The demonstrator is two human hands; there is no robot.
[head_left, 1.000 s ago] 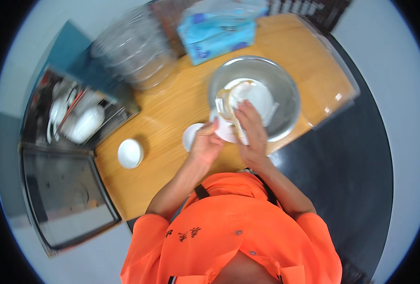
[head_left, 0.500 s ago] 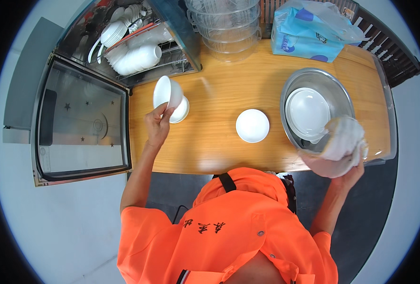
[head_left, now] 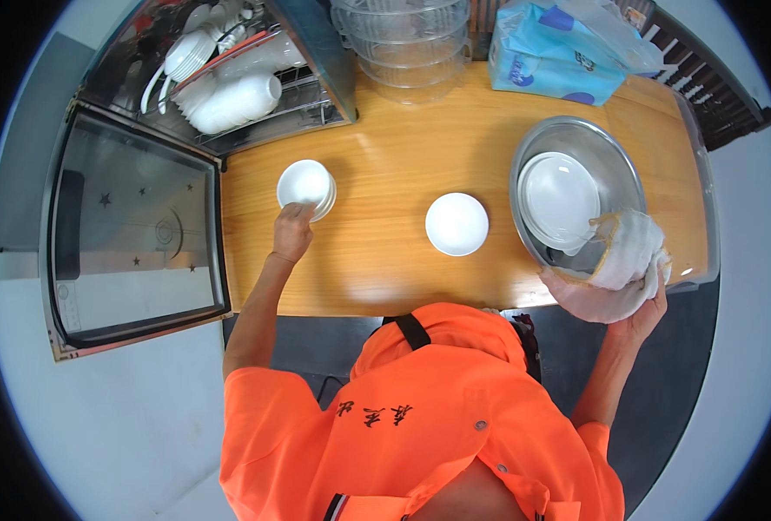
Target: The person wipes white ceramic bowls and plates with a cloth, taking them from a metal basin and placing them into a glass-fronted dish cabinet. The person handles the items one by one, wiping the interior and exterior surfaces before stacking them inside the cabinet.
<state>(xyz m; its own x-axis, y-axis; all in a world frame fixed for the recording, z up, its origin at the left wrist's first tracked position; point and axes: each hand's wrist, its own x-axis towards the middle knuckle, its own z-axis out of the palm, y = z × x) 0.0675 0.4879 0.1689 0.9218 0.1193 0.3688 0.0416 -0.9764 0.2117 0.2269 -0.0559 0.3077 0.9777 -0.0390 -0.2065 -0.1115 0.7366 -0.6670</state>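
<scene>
My left hand (head_left: 293, 231) pinches the near rim of a white bowl (head_left: 304, 181). This bowl sits nested on at least one other white bowl, at the left of the wooden table. At the right, my right hand (head_left: 644, 319) grips a white cloth (head_left: 633, 260) with a yellowish edge; its folds hide part of the fingers. The cloth hangs over the near right rim of a steel basin (head_left: 622, 165). Inside the basin lie stacked white dishes (head_left: 562, 201). Another white bowl or small dish (head_left: 456, 224) stands alone mid-table.
An open-fronted cabinet (head_left: 342, 61) at the back left holds white crockery (head_left: 242, 100) on racks. Its glass door (head_left: 142, 226) swings out on the left. Clear stacked containers (head_left: 407, 52) and a blue tissue pack (head_left: 550, 56) line the back of the wooden table (head_left: 385, 182).
My left hand has lowered the tilted bowl onto the other bowl, and it now rests nearly level. My right hand stays at the basin's near right side with the cloth.
</scene>
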